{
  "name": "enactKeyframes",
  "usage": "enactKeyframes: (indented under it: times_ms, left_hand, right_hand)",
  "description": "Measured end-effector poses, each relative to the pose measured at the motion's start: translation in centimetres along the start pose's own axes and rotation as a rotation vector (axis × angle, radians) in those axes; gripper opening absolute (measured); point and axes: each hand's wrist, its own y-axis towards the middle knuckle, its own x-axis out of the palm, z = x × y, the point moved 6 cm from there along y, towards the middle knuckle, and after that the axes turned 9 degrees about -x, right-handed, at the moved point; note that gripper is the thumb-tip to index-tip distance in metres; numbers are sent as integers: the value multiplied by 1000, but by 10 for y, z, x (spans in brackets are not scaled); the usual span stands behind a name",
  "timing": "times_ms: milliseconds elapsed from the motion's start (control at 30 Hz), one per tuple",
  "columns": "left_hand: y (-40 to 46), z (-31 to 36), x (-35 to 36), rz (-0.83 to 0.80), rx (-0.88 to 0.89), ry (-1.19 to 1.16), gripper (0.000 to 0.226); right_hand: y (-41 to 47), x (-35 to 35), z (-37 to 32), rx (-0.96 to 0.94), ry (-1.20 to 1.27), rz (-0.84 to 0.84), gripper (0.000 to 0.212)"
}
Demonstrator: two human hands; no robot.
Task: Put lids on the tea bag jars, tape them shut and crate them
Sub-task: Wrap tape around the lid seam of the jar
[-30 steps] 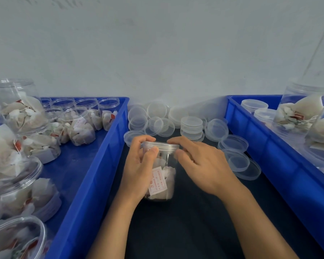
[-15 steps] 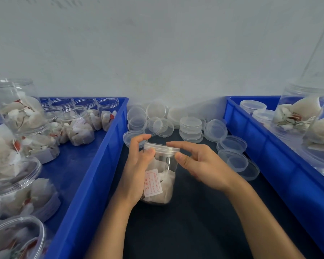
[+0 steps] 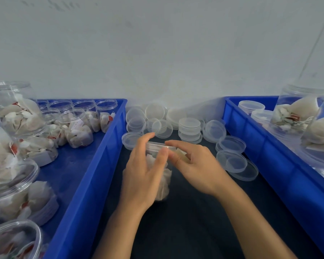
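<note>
Jar: clear tea bag jar [image 3: 162, 181] stands on the dark surface [image 3: 195, 221] between two blue crates, white tea bags inside.
Lid: clear lid [image 3: 160, 146] sits on the jar mouth.
Left hand: left hand [image 3: 145, 176] wraps the jar's near side, fingers curled round it, thumb up at the lid rim.
Right hand: right hand [image 3: 196, 166] pinches the lid edge, forefinger along the top, thumb below.
Loose lids: pile of lids [image 3: 189, 128] behind the jar, by the wall.
Left crate: left crate [image 3: 94, 165] holds jars of tea bags, some open, some lying over.
Right crate: right crate [image 3: 269, 152] holds lidded jars.
</note>
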Motion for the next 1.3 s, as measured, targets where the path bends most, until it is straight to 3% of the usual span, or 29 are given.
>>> enactKeyframes:
  times_ms: [133,300,700,967,1033,1100,1200,1300]
  left_hand:
    - [3,2,-3,75,23,-62,25]
    - [6,2,-3,50,41,-120,10]
    - [9,-4,-5,-59,36,-263,32]
    - [15,-19,-2,-103,-122,-312,39]
    - [13,-16,-4,-41,-125,-219,49]
    - [11,-7,-15,132,-58,-67,54]
    - [-2,7,-23,387,41,168,41]
    - [-13,12,-4,346,14,317,53]
  right_hand:
    - [-3,-4,0,-38,125,-64,37]
    - [-3,-12,2,-68,-79,-21,34]
    - [-2,-11,3,-69,-167,12,32]
    - [-2,-9,-2,-63,-207,21,30]
    - [-3,-11,-3,-49,-221,51,31]
    - [-4,-13,-4,-29,-235,83,32]
    - [-4,-12,-8,-23,-266,121,44]
    - [-3,-10,-11,-42,-317,158,47]
